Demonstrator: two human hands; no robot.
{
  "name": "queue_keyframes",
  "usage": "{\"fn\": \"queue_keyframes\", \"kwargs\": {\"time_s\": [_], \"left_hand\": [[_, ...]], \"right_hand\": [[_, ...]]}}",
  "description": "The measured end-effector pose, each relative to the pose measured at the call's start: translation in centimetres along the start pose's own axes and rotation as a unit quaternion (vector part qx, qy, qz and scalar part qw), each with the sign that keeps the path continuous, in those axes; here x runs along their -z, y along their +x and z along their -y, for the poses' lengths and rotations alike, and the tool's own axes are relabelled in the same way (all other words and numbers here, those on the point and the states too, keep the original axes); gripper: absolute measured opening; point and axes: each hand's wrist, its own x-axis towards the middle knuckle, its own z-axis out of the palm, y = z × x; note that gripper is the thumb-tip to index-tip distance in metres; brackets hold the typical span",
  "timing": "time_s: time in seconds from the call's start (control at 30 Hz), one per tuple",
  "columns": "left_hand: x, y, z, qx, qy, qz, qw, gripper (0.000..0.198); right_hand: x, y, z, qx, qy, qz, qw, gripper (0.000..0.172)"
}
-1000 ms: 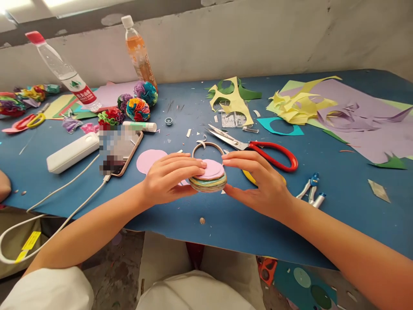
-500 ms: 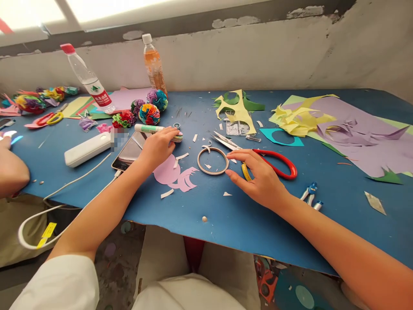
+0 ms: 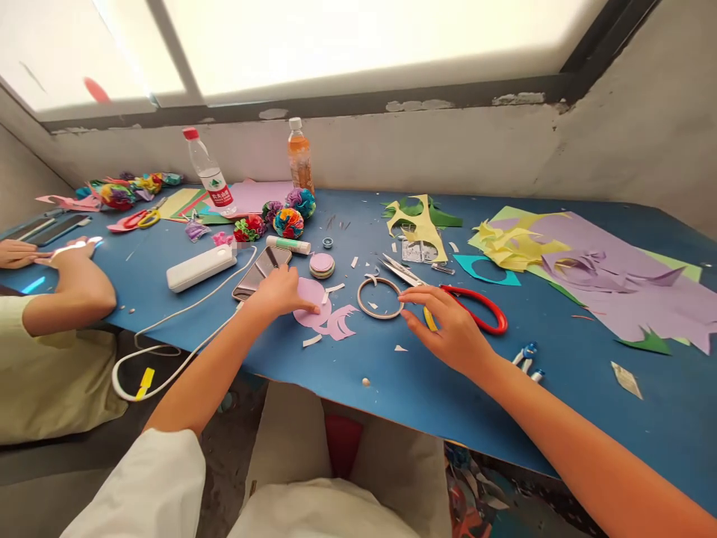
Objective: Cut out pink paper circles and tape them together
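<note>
My left hand (image 3: 278, 291) reaches over the near end of the phone (image 3: 261, 274), its thumb stretched onto the pink paper circle (image 3: 305, 294); it grips nothing that I can see. Beyond it sits a small stack of round paper discs (image 3: 321, 265), pink on top. My right hand (image 3: 442, 321) has its fingers apart, the tips at the right edge of a thin ring (image 3: 360, 299) lying flat. Red-handled scissors (image 3: 498, 317) lie partly behind this hand, blades pointing to the upper left. Pink curved scraps (image 3: 340, 324) are left of the ring.
A power bank (image 3: 202, 267), glue stick (image 3: 288, 245), paper flowers (image 3: 289, 223) and two bottles (image 3: 216, 183) (image 3: 301, 161) stand or lie at the back left. Yellow and purple paper (image 3: 610, 261) covers the right. Blue compasses (image 3: 526, 357) lie nearer. Another person's arm (image 3: 84, 280) rests at far left.
My left hand has moved off the disc stack, back toward me, to the phone and pink circle. My right hand stays by the ring. The camera view has tilted up and shifted left.
</note>
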Motion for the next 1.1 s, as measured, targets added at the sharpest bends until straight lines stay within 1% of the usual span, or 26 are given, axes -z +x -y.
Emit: {"fn": "queue_keyframes", "kwargs": {"time_s": [0.03, 0.13, 0.2, 0.27, 0.37, 0.43, 0.53, 0.6, 0.63, 0.67, 0.7, 0.73, 0.77, 0.8, 0.83, 0.87, 0.93, 0.97, 1.03, 1.1], "left_hand": [[-0.1, 0.4, 0.0, 0.008, -0.004, 0.008, 1.000, 0.073], [0.2, 1.7, 0.5, 0.026, -0.036, 0.057, 0.997, 0.074], [0.6, 2.3, 0.8, 0.021, -0.048, 0.069, 0.996, 0.067], [0.7, 2.5, 1.0, 0.004, -0.062, 0.067, 0.996, 0.059], [0.6, 2.0, 1.1, -0.021, -0.099, 0.038, 0.994, 0.059], [0.4, 1.4, 1.2, -0.033, -0.129, 0.009, 0.991, 0.058], [0.1, 0.2, 1.0, -0.043, -0.171, -0.042, 0.983, 0.041], [-0.3, -0.9, 0.3, -0.068, -0.243, -0.081, 0.964, 0.030], [-0.7, -1.5, -0.3, -0.092, -0.310, -0.097, 0.941, 0.027], [-1.2, -2.1, -1.0, -0.127, -0.390, -0.098, 0.907, 0.026], [-1.8, -2.8, -1.9, -0.165, -0.455, -0.080, 0.871, 0.028], [-2.4, -3.4, -2.9, -0.196, -0.497, -0.052, 0.843, 0.029], [-3.0, -3.9, -3.8, -0.216, -0.530, -0.029, 0.819, 0.029], [-3.6, -4.3, -4.7, -0.226, -0.551, -0.009, 0.803, 0.028], [-4.1, -4.6, -5.4, -0.236, -0.558, 0.004, 0.796, 0.026], [-4.6, -4.7, -5.9, -0.241, -0.559, 0.014, 0.794, 0.024], [-5.3, -4.7, -6.3, -0.242, -0.550, 0.019, 0.799, 0.019], [-5.5, -4.5, -6.3, -0.240, -0.545, 0.016, 0.803, 0.018], [-5.7, -4.2, -6.0, -0.233, -0.538, 0.007, 0.810, 0.019], [-5.9, -4.1, -5.8, -0.229, -0.538, 0.007, 0.811, 0.021]], "right_hand": [[0.0, 0.1, 0.4, 0.016, -0.002, 0.001, 1.000, 0.015], [0.0, 0.5, 1.6, 0.060, -0.010, 0.014, 0.998, 0.016], [0.1, 0.6, 2.3, 0.068, -0.012, 0.027, 0.997, 0.017], [0.3, 0.3, 2.7, 0.058, -0.006, 0.035, 0.998, 0.017], [0.5, -0.5, 3.3, 0.022, 0.015, 0.049, 0.998, 0.017], [0.5, -1.3, 3.7, -0.017, 0.030, 0.063, 0.997, 0.017], [0.4, -2.3, 4.7, -0.090, 0.061, 0.072, 0.991, 0.019], [0.2, -2.9, 5.4, -0.143, 0.091, 0.074, 0.983, 0.025], [0.1, -3.2, 5.7, -0.170, 0.107, 0.075, 0.977, 0.029], [-0.1, -3.4, 5.9, -0.196, 0.124, 0.076, 0.970, 0.035], [-0.3, -3.6, 6.1, -0.217, 0.142, 0.076, 0.963, 0.041], [-0.5, -3.8, 6.3, -0.234, 0.161, 0.075, 0.956, 0.047], [-0.7, -3.9, 6.4, -0.247, 0.180, 0.074, 0.949, 0.051], [-0.9, -4.0, 6.4, -0.257, 0.198, 0.076, 0.943, 0.053], [-1.0, -4.1, 6.3, -0.266, 0.216, 0.081, 0.936, 0.050], [-1.1, -4.1, 6.3, -0.274, 0.229, 0.089, 0.930, 0.043], [-1.2, -4.0, 6.2, -0.287, 0.242, 0.103, 0.921, 0.027], [-1.2, -3.9, 6.2, -0.290, 0.244, 0.107, 0.919, 0.022], [-1.2, -3.7, 6.4, -0.291, 0.244, 0.105, 0.919, 0.019], [-1.3, -3.5, 6.6, -0.292, 0.245, 0.099, 0.919, 0.020]]}}
